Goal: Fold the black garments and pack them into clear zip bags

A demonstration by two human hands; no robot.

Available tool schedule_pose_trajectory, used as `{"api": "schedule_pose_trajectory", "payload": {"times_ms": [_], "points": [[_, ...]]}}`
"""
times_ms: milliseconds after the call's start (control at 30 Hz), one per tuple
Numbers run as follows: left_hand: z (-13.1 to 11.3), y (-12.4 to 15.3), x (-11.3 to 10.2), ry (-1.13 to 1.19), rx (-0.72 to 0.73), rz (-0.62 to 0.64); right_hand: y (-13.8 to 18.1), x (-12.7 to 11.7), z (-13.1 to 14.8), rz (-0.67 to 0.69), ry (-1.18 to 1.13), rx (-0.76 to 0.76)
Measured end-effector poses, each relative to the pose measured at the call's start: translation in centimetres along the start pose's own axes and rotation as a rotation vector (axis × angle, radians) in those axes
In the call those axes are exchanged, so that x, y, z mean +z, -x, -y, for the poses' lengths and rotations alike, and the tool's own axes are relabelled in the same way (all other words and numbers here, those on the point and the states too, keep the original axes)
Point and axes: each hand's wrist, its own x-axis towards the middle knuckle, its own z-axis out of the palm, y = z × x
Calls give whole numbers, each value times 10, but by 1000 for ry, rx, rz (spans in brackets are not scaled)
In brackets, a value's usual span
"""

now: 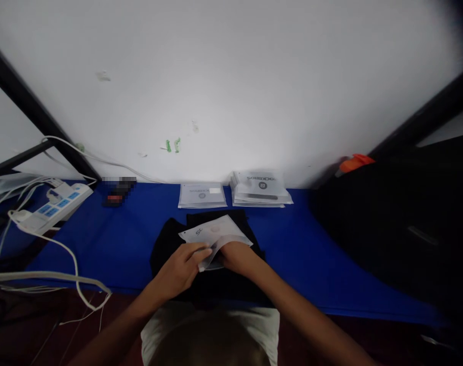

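A frosted plastic zip bag [216, 232] with dark lettering lies tilted over black folded fabric [170, 239] in front of me. My left hand [185, 264] pinches the near edge of the bag at its left side, thumb and fingers closed on the plastic. Reaching in from the right, my right hand [237, 255] is inside the bag's mouth, so its fingers are hidden. What it holds there, if anything, does not show.
Behind stand a flat frosted bag [201, 196] and a stack of similar printed bags [261, 188]. A white power strip [56, 207] with loose cables lies left, near a pixelated dark item [119, 192]. A large black heap [391, 229] covers the right of the blue table [292, 254].
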Motion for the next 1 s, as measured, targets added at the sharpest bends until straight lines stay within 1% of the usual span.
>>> {"api": "schedule_pose_trajectory", "payload": {"times_ms": [33, 67, 100, 133, 200, 233, 267, 300, 400, 500, 600, 700, 800, 833, 900, 1000], "points": [[0, 1, -2, 29, -8, -89, 3, -6, -1, -2, -19, -15], [0, 0, -4, 49, -16, -163, 7, -13, -2, -34, -44, -51], [0, -1, -5, 60, -27, -220, 10, -20, -1, -110, -78, -111], [-1, -3, -7, 63, -39, -262, 13, -26, 2, -222, -116, -189], [-3, -8, -9, 65, -71, -308, 17, -35, 10, -471, -139, -364], [-4, -10, -10, 68, -78, -324, 18, -37, 16, -559, -109, -436], [-5, -13, -9, 72, -79, -341, 18, -38, 22, -613, -58, -488], [-6, -16, -9, 76, -75, -359, 16, -37, 28, -635, 0, -521], [-10, -22, -4, 90, -74, -389, 11, -31, 39, -652, 95, -562], [-12, -23, -2, 113, -97, -391, 6, -27, 34, -650, 67, -591], [-8, -19, -6, 115, -148, -471, 7, -29, 8, -635, 27, -553], [0, -13, -15, 89, -202, -567, 14, -33, -29, -665, 25, -415], [5, -7, -20, 100, -204, -574, 25, -36, -54, -654, 42, -281], [5, -6, -20, 121, -203, -563, 28, -38, -57, -637, 47, -249], [4, -4, -17, 181, -193, -538, 32, -40, -52, -576, 60, -217], [1, -7, -11, 276, -128, -481, 29, -42, -30, -411, 93, -249]]}}
